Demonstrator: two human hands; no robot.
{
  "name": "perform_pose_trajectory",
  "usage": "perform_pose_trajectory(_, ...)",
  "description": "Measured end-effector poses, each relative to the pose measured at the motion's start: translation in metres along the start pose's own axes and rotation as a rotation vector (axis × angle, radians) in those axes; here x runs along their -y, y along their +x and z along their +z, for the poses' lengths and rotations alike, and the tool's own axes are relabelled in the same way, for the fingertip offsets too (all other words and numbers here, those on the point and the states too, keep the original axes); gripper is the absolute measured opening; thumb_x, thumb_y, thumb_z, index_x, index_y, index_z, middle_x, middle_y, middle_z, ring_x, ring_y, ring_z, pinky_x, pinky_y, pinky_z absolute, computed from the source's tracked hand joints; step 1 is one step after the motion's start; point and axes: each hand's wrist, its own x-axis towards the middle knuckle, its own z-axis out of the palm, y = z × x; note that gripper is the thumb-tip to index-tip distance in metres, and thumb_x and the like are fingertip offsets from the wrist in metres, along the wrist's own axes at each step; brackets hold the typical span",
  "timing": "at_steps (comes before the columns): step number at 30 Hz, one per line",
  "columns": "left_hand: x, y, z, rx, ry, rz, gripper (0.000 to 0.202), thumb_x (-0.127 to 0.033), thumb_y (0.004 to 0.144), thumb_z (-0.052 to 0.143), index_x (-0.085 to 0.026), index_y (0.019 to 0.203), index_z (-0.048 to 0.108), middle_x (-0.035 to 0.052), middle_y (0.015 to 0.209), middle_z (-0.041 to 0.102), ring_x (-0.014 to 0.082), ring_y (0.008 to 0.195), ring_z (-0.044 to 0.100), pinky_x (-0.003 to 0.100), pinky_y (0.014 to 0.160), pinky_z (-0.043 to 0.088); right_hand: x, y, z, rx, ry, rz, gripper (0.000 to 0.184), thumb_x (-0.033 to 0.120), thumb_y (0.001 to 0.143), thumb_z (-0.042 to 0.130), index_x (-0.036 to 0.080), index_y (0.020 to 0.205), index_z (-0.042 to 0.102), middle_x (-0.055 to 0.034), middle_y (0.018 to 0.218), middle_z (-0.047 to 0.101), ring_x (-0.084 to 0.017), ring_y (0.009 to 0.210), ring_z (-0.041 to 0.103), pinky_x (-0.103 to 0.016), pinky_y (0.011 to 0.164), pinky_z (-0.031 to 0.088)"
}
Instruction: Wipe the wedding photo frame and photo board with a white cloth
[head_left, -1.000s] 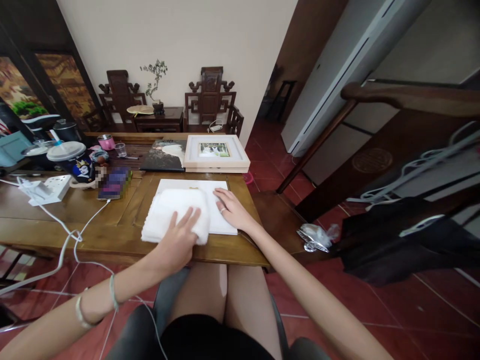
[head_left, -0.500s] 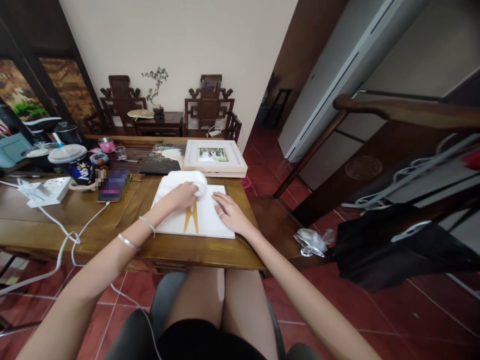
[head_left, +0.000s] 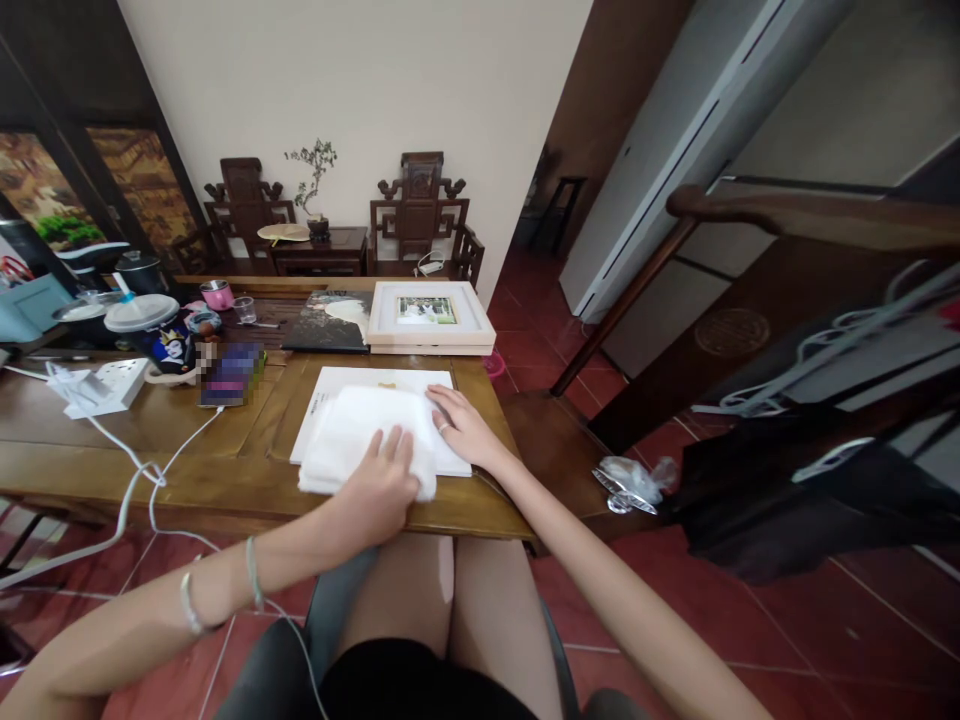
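Observation:
My left hand (head_left: 381, 490) grips a folded white cloth (head_left: 341, 430) from above, fingers slightly apart and pressed into it, a little blurred. The cloth lies over the front of a flat white board or book (head_left: 450, 458) and overhangs its near edge. A bit of a gold mark (head_left: 386, 385) shows beyond the cloth; the rest is covered. Small dark print runs along the board's left side. My right hand (head_left: 459, 428), a ring on one finger, rests open and flat on the board's right edge.
Behind the board lie a boxed framed picture (head_left: 427, 312) and a dark album (head_left: 326, 322). To the left are a phone on a cable (head_left: 231, 375), a power strip (head_left: 112, 388) and a lidded cup (head_left: 161, 335). A wooden chair (head_left: 720, 330) stands at right.
My left hand has drawn the cloth toward me from the board's far part to its near edge. The gold mark's lower part is now covered. My right hand has stayed in place.

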Motion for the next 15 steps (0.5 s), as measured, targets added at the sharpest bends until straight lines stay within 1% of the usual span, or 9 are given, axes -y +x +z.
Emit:
perform_pose_trajectory(2, -0.016, -0.019, -0.002, -0.009, -0.003, 0.061, 0.029, -0.018, 0.082, 0.057, -0.011, 0.105, 0.073, 0.0243, 0.146, 0.043, 0.0418, 0.136, 0.039, 0.056, 0.109, 0.033, 0.000, 0.000, 0.000, -0.003, 0.006, -0.002, 0.042, 0.026, 0.091, 0.045, 0.022, 0.131, 0.059, -0.0117, 0.139, 0.055, -0.028, 0.133, 0.045, -0.054, 0.113, 0.033)
perform_pose_trajectory(3, -0.020, -0.024, -0.004, -0.014, -0.008, 0.078, 0.029, -0.019, 0.082, 0.056, -0.012, 0.105, 0.073, 0.0238, 0.147, 0.043, 0.0417, 0.136, 0.040, 0.056, 0.108, 0.034, 0.000, 0.000, 0.000, -0.004, 0.008, -0.004, 0.043, 0.026, 0.091, 0.045, 0.022, 0.131, 0.059, -0.0116, 0.138, 0.056, -0.028, 0.133, 0.045, -0.054, 0.113, 0.032)
perform_pose_trajectory(5, -0.020, -0.023, -0.008, -0.013, -0.031, 0.063, 0.030, -0.017, 0.082, 0.054, -0.012, 0.105, 0.073, 0.0233, 0.147, 0.044, 0.0402, 0.136, 0.040, 0.054, 0.108, 0.035, 0.000, 0.000, 0.000, -0.004, 0.010, -0.006, 0.043, 0.025, 0.090, 0.045, 0.021, 0.131, 0.059, -0.0118, 0.138, 0.056, -0.028, 0.134, 0.044, -0.054, 0.113, 0.032)
perform_pose_trajectory(7, -0.009, -0.007, -0.011, 0.009, -0.064, 0.000, 0.031, -0.013, 0.081, 0.053, -0.010, 0.105, 0.072, 0.0237, 0.145, 0.045, 0.0383, 0.136, 0.040, 0.051, 0.108, 0.036, 0.001, 0.000, 0.000, -0.003, 0.008, -0.007, 0.043, 0.025, 0.090, 0.044, 0.021, 0.130, 0.059, -0.0123, 0.138, 0.056, -0.028, 0.133, 0.045, -0.054, 0.113, 0.032)
perform_pose_trajectory(10, 0.019, 0.032, -0.012, 0.019, -0.078, -0.086, 0.033, -0.008, 0.082, 0.048, -0.006, 0.108, 0.069, 0.0258, 0.140, 0.049, 0.0366, 0.134, 0.044, 0.050, 0.107, 0.039, 0.001, 0.000, -0.001, 0.000, 0.002, -0.006, 0.043, 0.026, 0.090, 0.044, 0.019, 0.129, 0.060, -0.0132, 0.137, 0.056, -0.029, 0.133, 0.045, -0.054, 0.113, 0.033)
perform_pose_trajectory(13, 0.048, 0.070, -0.007, -0.009, -0.065, -0.128, 0.037, -0.004, 0.082, 0.044, -0.003, 0.111, 0.066, 0.0272, 0.139, 0.049, 0.0358, 0.132, 0.045, 0.050, 0.107, 0.039, 0.002, 0.000, -0.002, 0.005, -0.004, -0.006, 0.042, 0.026, 0.090, 0.045, 0.019, 0.128, 0.061, -0.0131, 0.137, 0.057, -0.028, 0.132, 0.046, -0.053, 0.113, 0.034)
perform_pose_trajectory(15, 0.062, 0.088, -0.001, -0.032, -0.054, -0.142, 0.040, -0.002, 0.081, 0.041, -0.003, 0.114, 0.065, 0.0260, 0.143, 0.046, 0.0345, 0.135, 0.041, 0.050, 0.109, 0.036, 0.002, 0.000, -0.003, 0.007, -0.005, -0.006, 0.041, 0.026, 0.090, 0.045, 0.020, 0.128, 0.061, -0.0120, 0.137, 0.057, -0.028, 0.133, 0.046, -0.053, 0.113, 0.034)
